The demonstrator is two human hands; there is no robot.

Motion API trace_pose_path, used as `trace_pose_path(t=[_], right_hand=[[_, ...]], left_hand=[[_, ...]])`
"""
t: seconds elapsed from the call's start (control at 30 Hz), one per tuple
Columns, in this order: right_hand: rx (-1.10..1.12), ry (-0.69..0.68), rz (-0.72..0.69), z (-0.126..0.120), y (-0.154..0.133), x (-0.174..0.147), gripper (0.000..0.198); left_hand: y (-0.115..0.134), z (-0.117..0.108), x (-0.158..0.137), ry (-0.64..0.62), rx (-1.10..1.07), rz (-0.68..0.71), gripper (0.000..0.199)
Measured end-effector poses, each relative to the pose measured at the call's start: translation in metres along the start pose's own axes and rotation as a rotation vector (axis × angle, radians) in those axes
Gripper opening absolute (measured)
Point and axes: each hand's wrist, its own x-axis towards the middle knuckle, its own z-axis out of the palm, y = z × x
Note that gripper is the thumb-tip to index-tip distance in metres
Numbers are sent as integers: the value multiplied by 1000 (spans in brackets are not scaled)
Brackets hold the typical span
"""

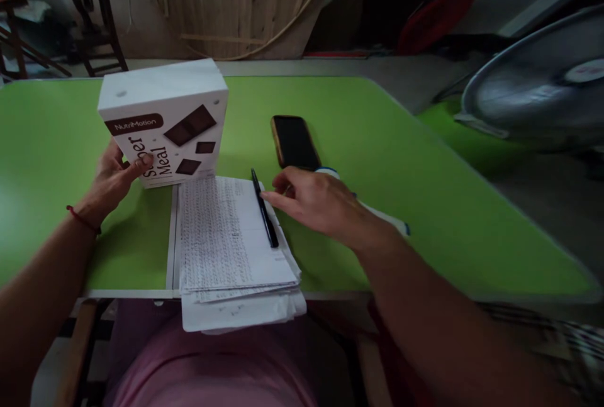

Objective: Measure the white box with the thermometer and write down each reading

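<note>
My left hand (pixel 116 174) grips a white box (pixel 165 133) printed "NutriMotion" and "Meal", its thumb on the front face and the other fingers mostly hidden behind. The box is upright at the far end of a stack of handwritten papers (pixel 217 237). A black pen (pixel 265 209) rests along the right side of the top sheet. Close to it, my right hand (pixel 316 202) is over the table with thumb and fingers apart, the thumb tip by the pen. Just beyond the fingertips lies a smartphone (pixel 296 141) in a brownish case. Under my right hand, a white object with blue ends (pixel 389 218) is partly hidden.
The green table (pixel 410 180) spreads to both sides, with a pale seam left of the papers. The papers overhang its near edge. A large fan (pixel 533 80) stands at the right, a dark wooden chair (pixel 101 23) at the far left. A red round object (pixel 436 17) is behind.
</note>
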Motion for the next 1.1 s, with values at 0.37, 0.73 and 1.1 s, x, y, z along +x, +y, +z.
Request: trace_pose_path(t=[0.37,0.73,1.1], right_hand=[[360,210,-58,27,13,4,35],[1015,373,-143,38,-8,-8,30],[848,287,39,40,-16,-12,12]], left_hand=[[0,-3,-6,39,151,36,63],[29,24,-31,469,642,716,37],[61,105,-48,-762,1061,432,23]])
